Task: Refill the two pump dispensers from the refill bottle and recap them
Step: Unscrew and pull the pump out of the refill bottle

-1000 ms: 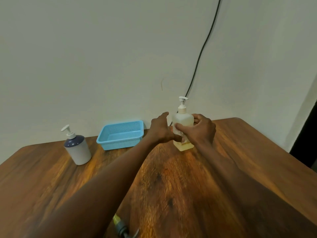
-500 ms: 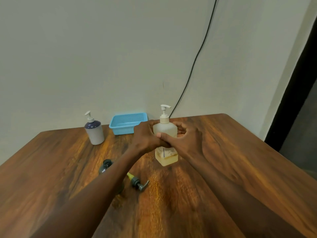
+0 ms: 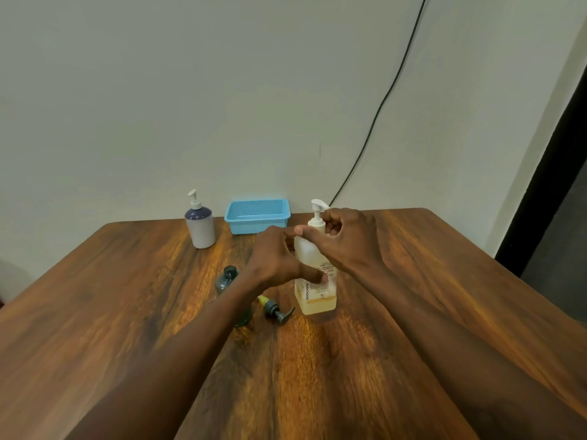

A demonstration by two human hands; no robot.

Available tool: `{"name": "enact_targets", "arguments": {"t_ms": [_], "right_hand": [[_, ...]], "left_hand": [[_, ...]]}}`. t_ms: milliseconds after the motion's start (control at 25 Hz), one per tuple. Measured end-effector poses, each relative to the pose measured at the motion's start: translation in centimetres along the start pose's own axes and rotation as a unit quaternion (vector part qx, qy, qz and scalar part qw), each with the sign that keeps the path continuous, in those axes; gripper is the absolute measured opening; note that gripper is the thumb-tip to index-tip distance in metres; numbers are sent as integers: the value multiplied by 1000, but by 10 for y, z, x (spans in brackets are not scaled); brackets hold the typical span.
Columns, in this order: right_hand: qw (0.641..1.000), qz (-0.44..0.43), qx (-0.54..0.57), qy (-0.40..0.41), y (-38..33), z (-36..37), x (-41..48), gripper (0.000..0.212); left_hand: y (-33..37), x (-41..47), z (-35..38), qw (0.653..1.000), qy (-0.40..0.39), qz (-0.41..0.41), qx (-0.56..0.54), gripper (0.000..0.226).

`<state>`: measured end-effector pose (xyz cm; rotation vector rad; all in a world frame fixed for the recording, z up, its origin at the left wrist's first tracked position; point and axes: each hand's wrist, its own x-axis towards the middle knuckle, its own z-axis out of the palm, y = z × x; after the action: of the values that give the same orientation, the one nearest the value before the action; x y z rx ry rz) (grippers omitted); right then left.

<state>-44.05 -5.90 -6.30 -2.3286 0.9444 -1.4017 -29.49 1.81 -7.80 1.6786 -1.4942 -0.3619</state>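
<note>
Uncapping: left hand (image 3: 279, 260) grips the refill bottle (image 3: 317, 300); right hand (image 3: 351, 241) seemingly pinches its pump collar (image 3: 316, 222). Next, twist it off.

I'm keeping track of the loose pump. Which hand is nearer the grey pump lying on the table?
Left. The left hand holds the clear bottle just beyond the grey pump; the right hand is higher, at the bottle's neck, farther off.

Refill bottle (image 3: 317, 301) upright | left hand (image 3: 275, 258) grips body | right hand (image 3: 352, 239) pinches pump neck (image 3: 316, 221) | grey dispenser (image 3: 200, 228) at 10 o'clock
</note>
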Motion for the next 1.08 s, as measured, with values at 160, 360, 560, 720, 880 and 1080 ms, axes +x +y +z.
{"name": "enact_targets", "arguments": {"t_ms": [160,360,560,720,880,1080], "right_hand": [[990,-10,81,-113,1,-14,2,26],[967,21,166,-195,-1,-28,-2,19],[994,36,75,-76,0,-8,-7,35],[962,70,213,-154,12,-4,-3,18],[918,128,313,-208,17,-12,-2,54],[987,66,96,-108,10,-6,-4,47]], "left_hand": [[-11,-4,-7,999,-47,-8,-16,60],[-6,-11,-3,1000,-7,8,13,60],[0,-10,2,999,-3,5,39,57],[-4,-9,3,1000,0,6,25,60],[-8,-7,2,1000,12,7,28,68],[-5,-5,8,999,0,2,39,58]]}}
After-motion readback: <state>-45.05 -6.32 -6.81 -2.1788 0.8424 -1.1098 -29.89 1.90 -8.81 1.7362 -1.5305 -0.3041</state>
